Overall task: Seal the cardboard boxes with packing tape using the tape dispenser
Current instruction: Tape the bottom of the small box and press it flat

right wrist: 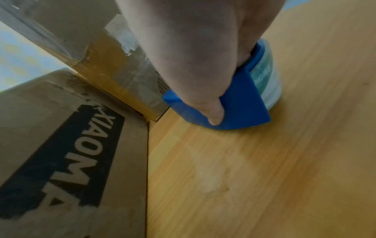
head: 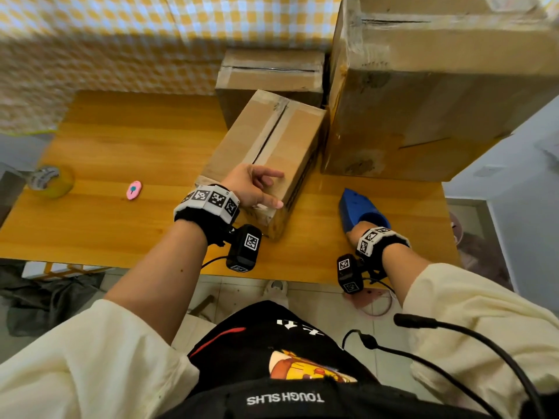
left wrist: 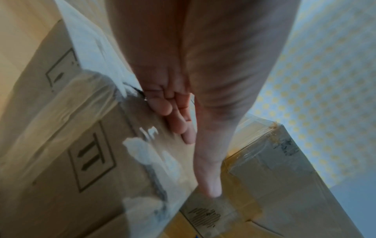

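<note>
The right hand [head: 358, 234] grips the blue tape dispenser [head: 358, 208] on the surface [head: 121, 140], just right of the small box [head: 272, 140], where the left hand [head: 252, 184] rests with fingers loosely curled.

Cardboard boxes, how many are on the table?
3. A narrow brown cardboard box lies under the left hand. A small taped brown box sits behind it. A big brown box stands on the right. More may be hidden behind.
</note>
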